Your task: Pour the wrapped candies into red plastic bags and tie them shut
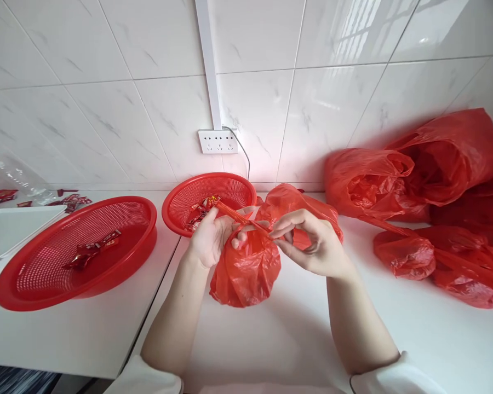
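Note:
A filled red plastic bag [246, 273] hangs below my two hands over the white table, its top drawn together and twisted. My left hand [216, 235] is at the bag's neck, palm partly up, with a strip of the bag running across its fingers and thumb. My right hand [312, 241] pinches the end of that strip between thumb and fingers, just right of the neck. Another red bag [287, 197] lies right behind my hands. What is inside the held bag is hidden by the plastic.
A large red basket [143, 230] with a few wrapped packets stands left, a smaller red basket [170, 210] behind my left hand. Several red bags [443, 158] crowd the right. A white scale [20, 230] and clear bottle [24, 183] are far left. A socket strip [218, 142] is on the wall.

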The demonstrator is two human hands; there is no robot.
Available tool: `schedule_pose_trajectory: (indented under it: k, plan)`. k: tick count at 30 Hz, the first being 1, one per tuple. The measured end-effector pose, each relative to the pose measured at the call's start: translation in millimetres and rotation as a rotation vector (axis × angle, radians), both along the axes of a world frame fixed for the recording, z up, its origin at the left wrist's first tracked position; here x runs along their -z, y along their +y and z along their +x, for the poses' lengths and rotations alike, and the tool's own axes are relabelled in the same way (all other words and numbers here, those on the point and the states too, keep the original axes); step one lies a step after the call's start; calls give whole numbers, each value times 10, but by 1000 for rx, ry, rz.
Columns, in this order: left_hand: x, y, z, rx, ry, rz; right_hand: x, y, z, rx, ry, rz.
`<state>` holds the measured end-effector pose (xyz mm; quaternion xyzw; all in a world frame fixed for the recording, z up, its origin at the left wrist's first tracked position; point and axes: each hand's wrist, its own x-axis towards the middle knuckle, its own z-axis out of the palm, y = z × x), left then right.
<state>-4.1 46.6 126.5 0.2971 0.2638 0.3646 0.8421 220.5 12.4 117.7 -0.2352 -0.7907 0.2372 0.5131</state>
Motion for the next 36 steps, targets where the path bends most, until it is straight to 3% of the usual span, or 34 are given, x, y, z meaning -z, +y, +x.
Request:
schedule_pose_trajectory:
  k: [3,6,9,12,14,16,19,23,28,36]
  plan:
    - [8,-7,13,-35,86,66,-4,-13,32,-113,-165,-90]
    - [53,-47,2,29,212,289,4,43,0,-176,-196,-161]
    - [86,-131,-21,85,538,689,55,143,-132,-95,32,-196]
    - [106,-197,-37,-77,958,1213,149,237,-306,-53,186,-318]
    - [124,-195,-44,-215,1064,1483,214,278,-393,-83,185,-435]
    - [146,-160,-51,-270,1021,1606,262,306,-436,-118,180,-558]
    - [176,-99,-61,-277,784,1567,287,332,-434,-189,182,-684]
    - [188,-91,-47,-145,457,1251,266,347,-400,-227,200,-653]
    - [159,-111,-28,-21,272,1078,266,358,-380,-190,311,-648]
    - [132,-6,-145,-393,354,964,217,403,-219,-245,598,-858]
